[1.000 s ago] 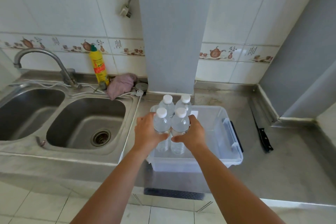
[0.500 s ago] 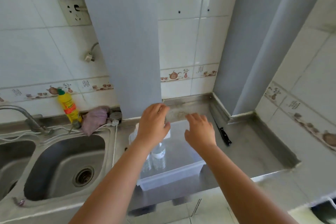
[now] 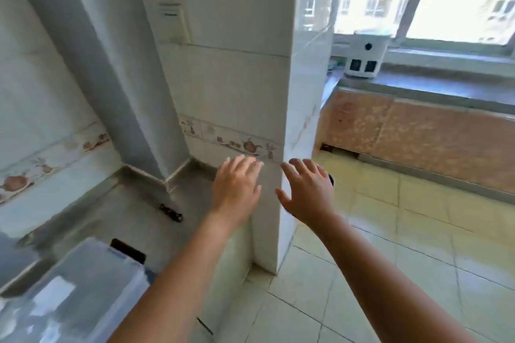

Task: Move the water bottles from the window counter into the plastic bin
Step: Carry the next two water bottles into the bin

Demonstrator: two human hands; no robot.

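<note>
My left hand (image 3: 235, 189) and my right hand (image 3: 305, 192) are both raised in front of me with fingers spread and nothing in them. They hover before the corner of a white tiled pillar (image 3: 267, 78). The clear plastic bin (image 3: 72, 295) is at the lower left on the steel counter (image 3: 92, 211), blurred; I cannot make out the bottles in it. The window counter (image 3: 434, 86) runs along the upper right below the window. No bottles show on its visible part.
A knife (image 3: 170, 212) lies on the steel counter behind the bin. A white box-shaped device (image 3: 362, 57) stands on the window counter. Tiled floor (image 3: 390, 245) spreads to the right of the pillar. A grey pipe column (image 3: 106, 64) rises at the left.
Both hands let go of the bottles in the bin and lifted away open. The view swung right, from the sink and bin toward the pillar and window.
</note>
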